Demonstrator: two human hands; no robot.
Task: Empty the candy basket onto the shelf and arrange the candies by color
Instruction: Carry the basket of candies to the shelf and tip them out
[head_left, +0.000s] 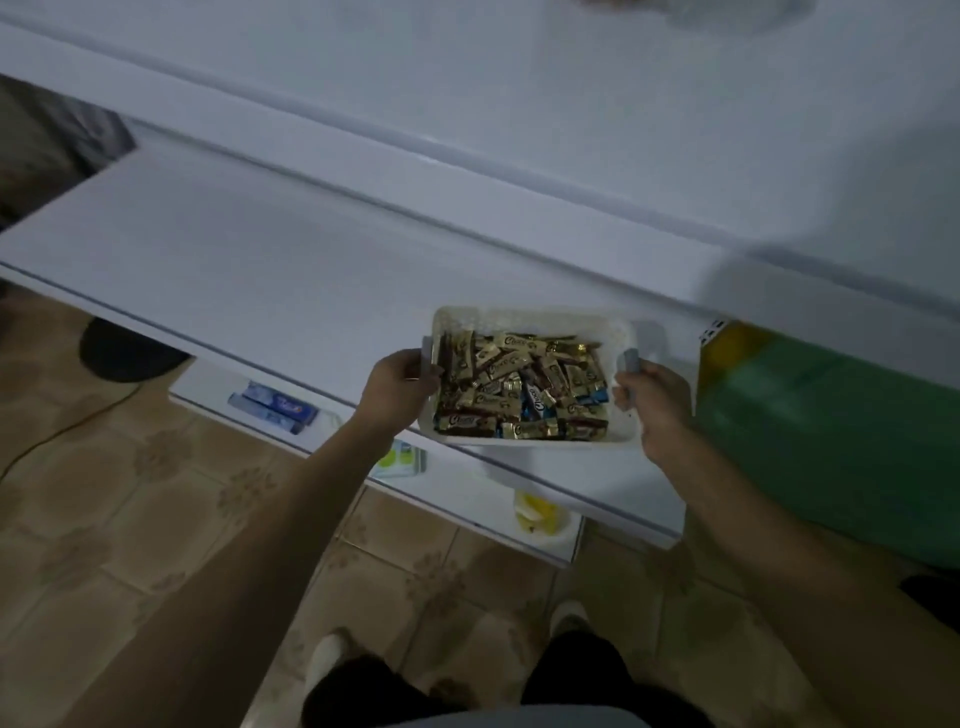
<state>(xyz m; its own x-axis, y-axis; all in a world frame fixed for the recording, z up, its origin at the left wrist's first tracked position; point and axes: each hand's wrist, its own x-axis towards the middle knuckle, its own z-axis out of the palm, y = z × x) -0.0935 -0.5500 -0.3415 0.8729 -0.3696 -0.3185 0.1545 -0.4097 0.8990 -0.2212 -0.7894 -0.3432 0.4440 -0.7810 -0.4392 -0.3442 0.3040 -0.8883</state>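
A white plastic basket (530, 316) sits at the front part of a white shelf (270, 270), partly over its front edge. It is full of several wrapped candies (519, 387), most in gold and brown wrappers, a few in blue. My left hand (400, 384) grips the basket's left handle. My right hand (652, 402) grips the right handle. The basket is upright, with all the candies inside it.
A lower white shelf holds toothpaste boxes (275, 408), a green-and-white pack (400, 460) and a yellow item (535, 512). A green box (831, 436) stands to the right. Tiled floor (156, 493) and my feet lie below. A dark round object (130, 351) lies on the floor at left.
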